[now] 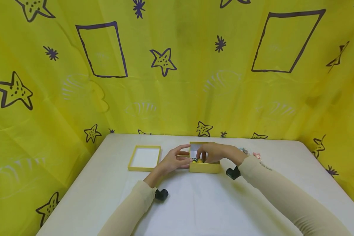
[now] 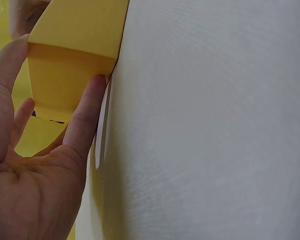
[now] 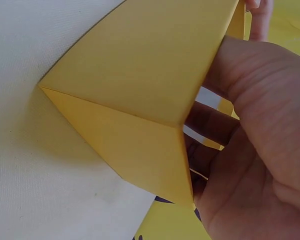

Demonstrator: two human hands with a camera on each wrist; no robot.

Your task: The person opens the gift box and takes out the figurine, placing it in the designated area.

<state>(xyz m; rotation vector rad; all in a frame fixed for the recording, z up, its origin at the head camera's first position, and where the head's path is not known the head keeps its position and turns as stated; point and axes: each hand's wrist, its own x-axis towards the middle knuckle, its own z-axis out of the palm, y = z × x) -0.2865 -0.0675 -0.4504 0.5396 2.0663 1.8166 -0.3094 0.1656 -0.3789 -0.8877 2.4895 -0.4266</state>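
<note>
A yellow box (image 1: 205, 168) with a white inside stands uncovered on the table. My left hand (image 1: 174, 160) is at its left end. In the left wrist view, extended fingers of that hand touch the box's end wall (image 2: 65, 82), one low near the table and one up at the rim corner. My right hand (image 1: 213, 152) reaches over the rim, its bent fingers down inside the box. In the right wrist view the front wall (image 3: 135, 65) hides the fingertips; I cannot tell whether they hold anything. Small dark green and yellow pieces (image 1: 195, 160) show beside them.
A shallow yellow-edged lid (image 1: 147, 158), white inside, lies left of the box. To the right, partly behind the right forearm, are a small grey-blue item (image 1: 244, 150) and a pink one (image 1: 257, 155). A yellow patterned curtain (image 1: 177, 91) hangs along the back of the white table (image 1: 177, 209).
</note>
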